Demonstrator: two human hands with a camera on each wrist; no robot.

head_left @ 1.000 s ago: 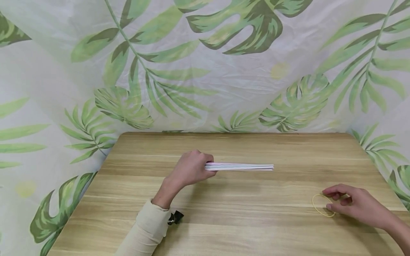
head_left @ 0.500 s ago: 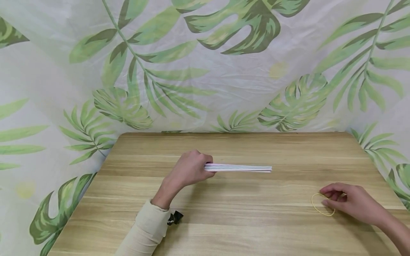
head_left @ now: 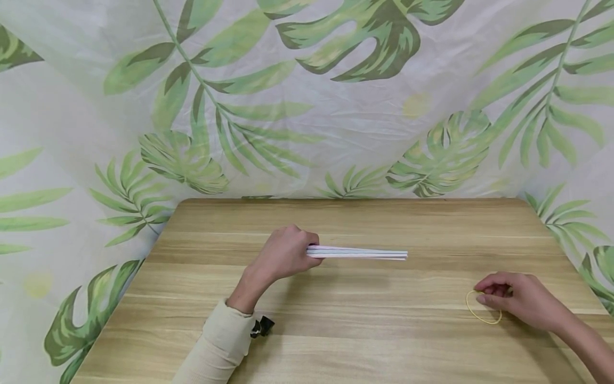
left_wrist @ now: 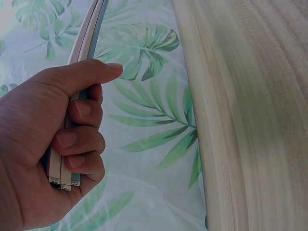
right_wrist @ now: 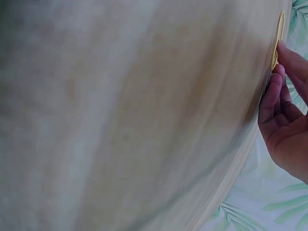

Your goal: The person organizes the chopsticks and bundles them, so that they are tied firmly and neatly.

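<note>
My left hand grips one end of a bundle of slim, pale strips, holding them sideways above the table. In the left wrist view, that hand's fingers curl round the strips, white-pink and bluish ones side by side, with small ridged ends showing below the fist. A thin yellow rubber band lies looped on the table to the right. At its far rim are the thumb and index finger of my right hand. In the right wrist view, the rubber band meets these fingertips; whether they pinch it is unclear.
A wood-grain table fills the lower view. Behind it hangs a leaf-printed cloth. A small black object shows beside my left sleeve; it seems to be on that wrist.
My right thumb and index finger have drawn closer together and moved slightly left over the rubber band, which stays in place. The strips' free end has dipped slightly.
</note>
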